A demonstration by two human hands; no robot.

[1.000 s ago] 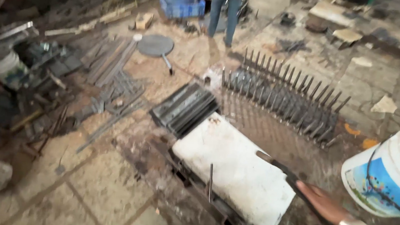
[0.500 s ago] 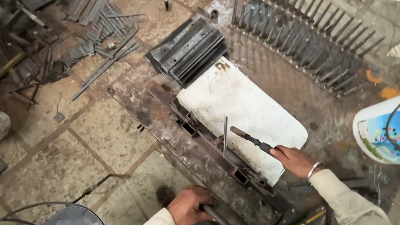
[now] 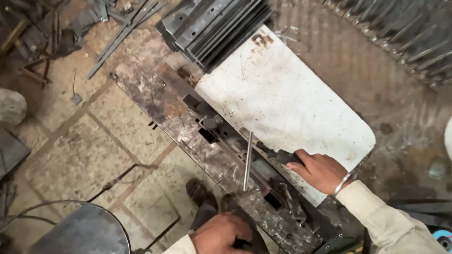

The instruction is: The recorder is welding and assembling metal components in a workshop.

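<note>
Stone floor, steel jig [image 3: 183, 112] running far-left to near-right: upright rod [image 3: 247, 161] stands just left of right hand [image 3: 317, 170], fingers closed on dark tool handle [image 3: 283, 156]; left hand [image 3: 224, 241] grips a bar nearer.

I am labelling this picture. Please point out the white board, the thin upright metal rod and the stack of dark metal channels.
white board [image 3: 288, 102], head view, on its bare middle.
thin metal rod [image 3: 247, 161], head view, midway along its shaft.
stack of dark metal channels [image 3: 216, 20], head view, on its top faces.
</note>
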